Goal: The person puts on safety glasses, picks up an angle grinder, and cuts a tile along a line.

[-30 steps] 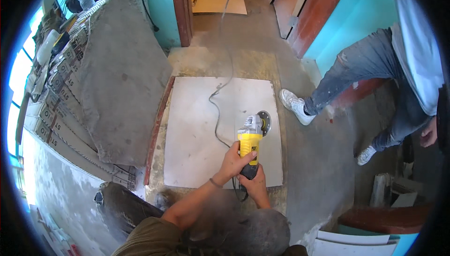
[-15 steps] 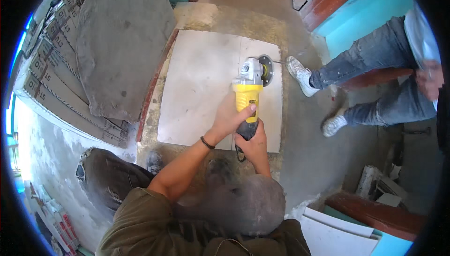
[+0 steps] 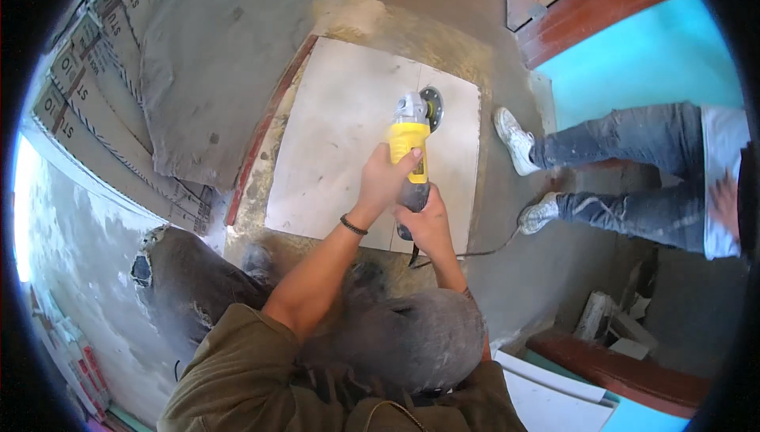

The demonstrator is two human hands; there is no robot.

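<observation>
Yellow grinder (image 3: 409, 143), clenched by both hands (image 3: 383, 180) (image 3: 427, 225), has advanced up the pale tile (image 3: 340, 131), frame centre, extending its cut.

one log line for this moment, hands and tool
left hand: grips yellow angle grinder body | right hand: grips its rear handle | disc: on pale floor tile | bystander's legs: right of tile

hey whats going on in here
A person crouches over a large pale tile on the floor, both hands on a yellow angle grinder. The left hand grips its body, the right hand its rear handle. Its disc sits on the tile. Another person's legs stand nearby.
</observation>
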